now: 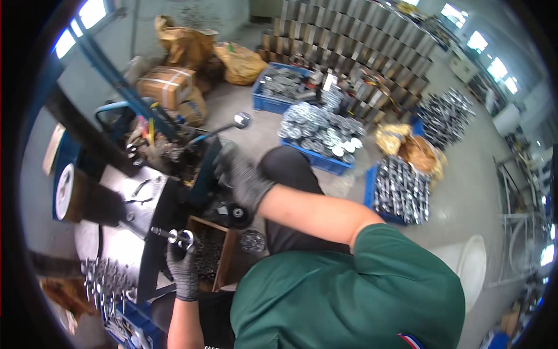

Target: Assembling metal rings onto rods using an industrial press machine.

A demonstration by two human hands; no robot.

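Note:
My left hand (183, 269), in a grey glove, is closed around a shiny metal part with a thin stem and a round ring-like end (185, 238). It is held beside the steel plate of the machine (119, 235), over the edge of a wooden box (229, 256) of small metal pieces. My right hand (241, 177), also gloved, is raised above my knee and smeared by motion; what its fingers do is unclear. Near it a lever with a round knob (242, 120) sticks out of the machine. A black round wheel-like part (237, 215) lies below that hand.
Many metal pins (110, 282) stand at the plate's near left. A blue crate (325, 163) heaped with round metal discs is ahead, and another crate (367, 189) of shiny parts lies right. Stacked metal cylinders (354, 46), a cardboard box (165, 84) and a white bucket (474, 264) surround the place.

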